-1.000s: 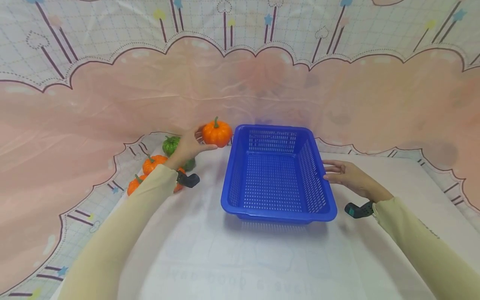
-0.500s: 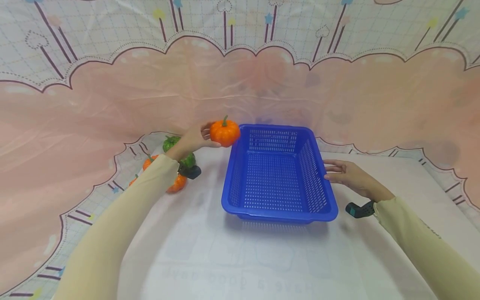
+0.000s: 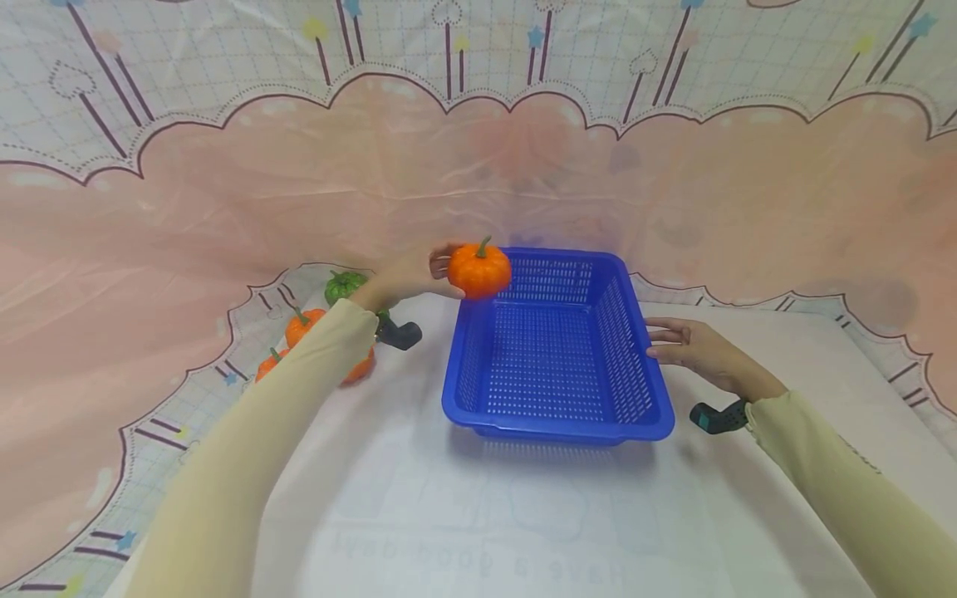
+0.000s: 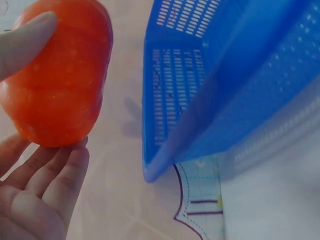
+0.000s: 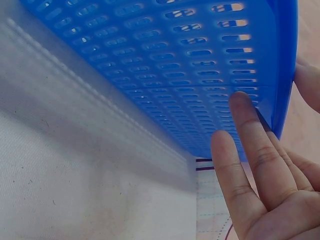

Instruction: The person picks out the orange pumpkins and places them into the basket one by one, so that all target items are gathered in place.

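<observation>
My left hand [image 3: 419,274] grips a small orange pumpkin [image 3: 480,270] with a green stem. It holds the pumpkin above the far left corner of a blue plastic basket [image 3: 557,430]. In the left wrist view, the thumb lies on one side of the pumpkin [image 4: 60,80] and the fingers on the other, apart from the basket [image 4: 215,105]. My right hand [image 3: 699,353] is at the basket's right rim. Its fairly straight fingers [image 5: 242,112] touch the perforated outer wall [image 5: 200,65]. The inside of the basket shows only its perforated floor.
Several orange pumpkins [image 3: 302,325] and green pumpkin-like vegetables [image 3: 344,285] lie at the left, partly hidden by my left arm. A white cloth [image 3: 449,515] covers the table. A pink patterned curtain [image 3: 523,183] hangs behind the basket.
My left hand has carried the orange pumpkin rightwards, from left of the basket to above its far left corner. The right hand and basket have stayed practically in place.
</observation>
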### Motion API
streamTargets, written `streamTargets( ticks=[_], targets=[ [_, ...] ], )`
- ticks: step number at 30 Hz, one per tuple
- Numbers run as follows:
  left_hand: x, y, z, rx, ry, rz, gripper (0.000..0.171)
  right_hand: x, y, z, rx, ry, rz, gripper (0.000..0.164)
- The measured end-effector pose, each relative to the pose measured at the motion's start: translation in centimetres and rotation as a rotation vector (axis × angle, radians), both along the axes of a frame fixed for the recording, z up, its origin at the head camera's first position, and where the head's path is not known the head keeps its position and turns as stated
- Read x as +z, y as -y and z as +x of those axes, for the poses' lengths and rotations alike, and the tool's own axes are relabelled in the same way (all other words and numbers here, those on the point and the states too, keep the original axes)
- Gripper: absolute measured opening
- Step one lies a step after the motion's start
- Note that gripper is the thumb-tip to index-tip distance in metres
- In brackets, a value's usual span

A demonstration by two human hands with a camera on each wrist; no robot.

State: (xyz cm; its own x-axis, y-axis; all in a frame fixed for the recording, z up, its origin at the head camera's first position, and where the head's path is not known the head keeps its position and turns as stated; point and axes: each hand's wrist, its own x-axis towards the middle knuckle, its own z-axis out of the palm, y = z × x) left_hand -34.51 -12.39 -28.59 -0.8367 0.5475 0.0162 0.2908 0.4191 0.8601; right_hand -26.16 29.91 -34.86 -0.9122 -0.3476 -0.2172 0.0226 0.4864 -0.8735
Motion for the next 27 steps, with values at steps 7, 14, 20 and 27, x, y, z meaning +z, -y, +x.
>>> streamTargets(
  ticks=[7,14,20,27],
  targets=[
    [-0.1,-1.8,-0.1,-0.075,-0.022,0.018,0.077,0.0,0.0,0.0,-0.006,0.001,-0.001,0.074],
    [-0.5,-3.8,0.1,-0.092,-0.035,0.007,0.076,0.0,-0.1,0.0,-0.007,0.0,-0.002,0.074],
    [-1.1,-5.7,0.0,-0.094,-0.038,-0.003,0.075,-0.1,-0.3,-0.1,-0.001,-0.004,-0.002,0.074],
    [-1.9,-7.3,-0.4,-0.125,0.02,0.049,0.074,0.1,-0.1,0.0,-0.003,0.006,-0.001,0.076]
  ],
)
